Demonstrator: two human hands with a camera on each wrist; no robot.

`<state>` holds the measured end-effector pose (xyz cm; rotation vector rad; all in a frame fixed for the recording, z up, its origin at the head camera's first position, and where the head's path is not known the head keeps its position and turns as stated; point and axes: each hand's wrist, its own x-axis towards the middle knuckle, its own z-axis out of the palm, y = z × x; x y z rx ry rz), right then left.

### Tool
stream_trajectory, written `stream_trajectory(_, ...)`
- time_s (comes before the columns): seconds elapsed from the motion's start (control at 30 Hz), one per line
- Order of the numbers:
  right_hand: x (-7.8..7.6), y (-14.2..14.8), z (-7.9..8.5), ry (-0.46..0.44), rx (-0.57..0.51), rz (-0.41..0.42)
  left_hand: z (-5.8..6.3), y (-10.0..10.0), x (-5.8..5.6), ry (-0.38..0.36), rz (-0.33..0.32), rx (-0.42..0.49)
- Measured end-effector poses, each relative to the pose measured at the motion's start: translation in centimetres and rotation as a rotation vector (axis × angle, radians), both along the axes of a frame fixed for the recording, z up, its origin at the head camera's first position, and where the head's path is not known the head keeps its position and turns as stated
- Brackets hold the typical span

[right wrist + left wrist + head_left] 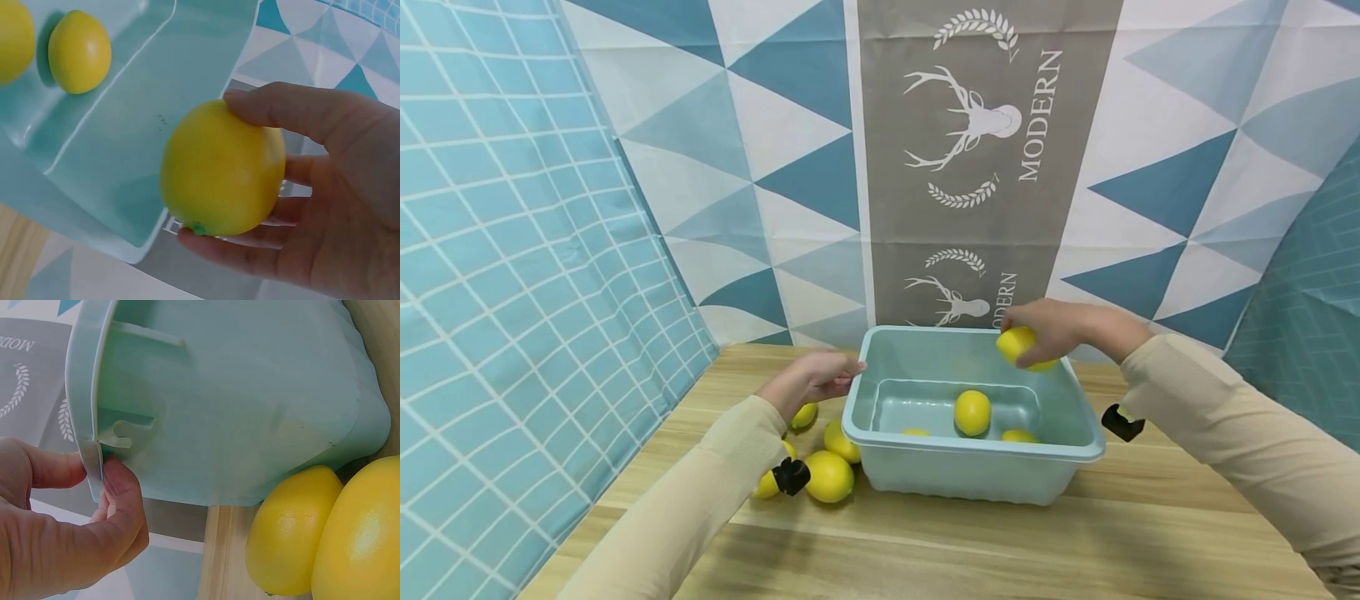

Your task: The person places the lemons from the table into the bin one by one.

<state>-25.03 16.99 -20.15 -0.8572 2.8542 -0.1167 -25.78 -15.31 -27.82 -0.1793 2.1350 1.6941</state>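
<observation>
A pale blue-green plastic bin [970,471] stands on the wooden table. My left hand [822,377] pinches its left rim between thumb and fingers, clearly visible in the left wrist view, where the rim [84,394] runs upright. My right hand [1054,329] grips a yellow lemon [222,169] above the bin's right end, thumb on one side and fingers on the other. Inside the bin lie a lemon [972,412] in the middle and two more partly hidden by the front wall, one of them a lemon [1018,436] at the right.
Several lemons lie on the table [925,558] left of the bin, among them a large lemon [829,477] near its front corner, partly behind the left forearm. A patterned cloth [805,167] hangs behind, and a blue checked one [512,275] hangs at the left.
</observation>
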Motion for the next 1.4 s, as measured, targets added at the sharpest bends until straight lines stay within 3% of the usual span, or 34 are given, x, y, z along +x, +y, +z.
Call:
stream_trajectory(0.3, -1.4, -0.6, -1.5, 0.091, -0.119, 0.063, 0.1, 0.1, -0.2, 0.013, 0.016, 0.003)
stream_trajectory(0.47, -2.0, -1.1, -2.7, 0.094, -0.17, 0.078, -0.2, 0.1, -0.2, 0.005, 0.022, 0.001)
stream_trajectory(0.63, -2.2, -1.3, -3.4, 0.029, -0.138, 0.072, -0.5, 0.3, -0.3, 0.005, 0.004, 0.006)
stream_trajectory(1.0, -3.1, -1.5, -3.6, -0.236, 0.095, -0.06, -0.1, 0.4, -0.5, 0.016, -0.013, 0.024)
stream_trajectory(1.4, -3.0, -1.8, -4.0, -0.374, 0.136, -0.174, 0.1, 0.2, -0.1, 0.004, -0.011, 0.012)
